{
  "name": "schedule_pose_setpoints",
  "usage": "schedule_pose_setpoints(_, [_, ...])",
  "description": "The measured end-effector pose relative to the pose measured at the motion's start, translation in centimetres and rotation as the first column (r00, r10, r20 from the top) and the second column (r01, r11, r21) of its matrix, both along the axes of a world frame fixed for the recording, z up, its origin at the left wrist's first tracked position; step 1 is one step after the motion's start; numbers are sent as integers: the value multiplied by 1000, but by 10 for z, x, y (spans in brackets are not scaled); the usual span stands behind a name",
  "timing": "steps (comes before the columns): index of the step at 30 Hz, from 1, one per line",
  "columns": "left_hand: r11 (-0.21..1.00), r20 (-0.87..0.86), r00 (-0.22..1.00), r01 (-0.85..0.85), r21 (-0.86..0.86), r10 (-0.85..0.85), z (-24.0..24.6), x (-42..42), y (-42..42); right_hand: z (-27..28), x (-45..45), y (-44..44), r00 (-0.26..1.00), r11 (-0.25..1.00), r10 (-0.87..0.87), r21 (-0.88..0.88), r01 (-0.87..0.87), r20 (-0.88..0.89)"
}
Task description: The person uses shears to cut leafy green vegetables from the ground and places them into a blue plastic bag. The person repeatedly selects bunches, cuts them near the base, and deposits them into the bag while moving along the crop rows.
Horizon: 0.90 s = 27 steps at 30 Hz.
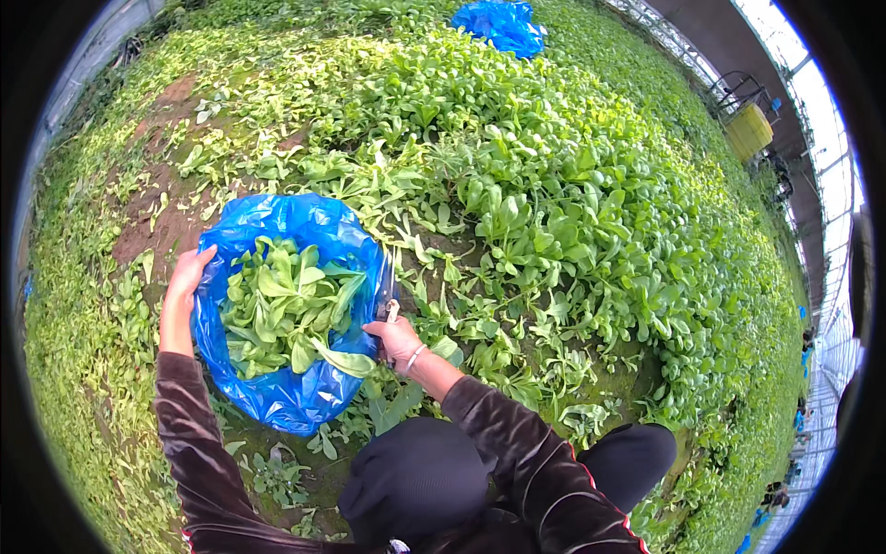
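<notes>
A blue plastic bag sits in front of my knees with its mouth spread wide. Loose leafy greens fill the middle of it, and one long leaf hangs over the near right side. My left hand grips the bag's left rim, thumb on top. On the opposite rim is my right hand, pinching the plastic. A small tool with a pale end, perhaps a knife, also shows at that hand; the bag and fingers partly hide it.
Dense green plants grow ahead and to the right. Bare brown soil shows among scattered leaves at left. Another blue bag lies farther ahead. Near the right-hand path stands a yellow container. Small distant people and blue bags line the far right edge.
</notes>
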<state>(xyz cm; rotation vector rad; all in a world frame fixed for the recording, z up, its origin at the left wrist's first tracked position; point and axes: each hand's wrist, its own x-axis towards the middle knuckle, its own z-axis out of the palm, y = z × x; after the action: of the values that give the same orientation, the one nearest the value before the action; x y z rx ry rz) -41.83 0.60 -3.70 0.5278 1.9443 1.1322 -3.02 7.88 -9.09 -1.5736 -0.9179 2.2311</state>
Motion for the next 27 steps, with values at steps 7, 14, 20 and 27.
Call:
schedule_pose_setpoints(7, [802,541,834,-245,544,-113,140,1,-9,146,11,104,813,991,-83,34,126,-576])
schedule_pose_setpoints(14, [548,296,934,-356,757,199,230,78,17,226,63,157,499,980,-50,54,191,-865])
schedule_pose_setpoints(20, [840,531,829,-154,520,-177,171,156,85,183,116,174,733,915,-230,115,388,-640])
schedule_pose_setpoints(27, [850,473,791,107,517,-387,131,215,122,135,250,193,897,907,-336,157,390,-286])
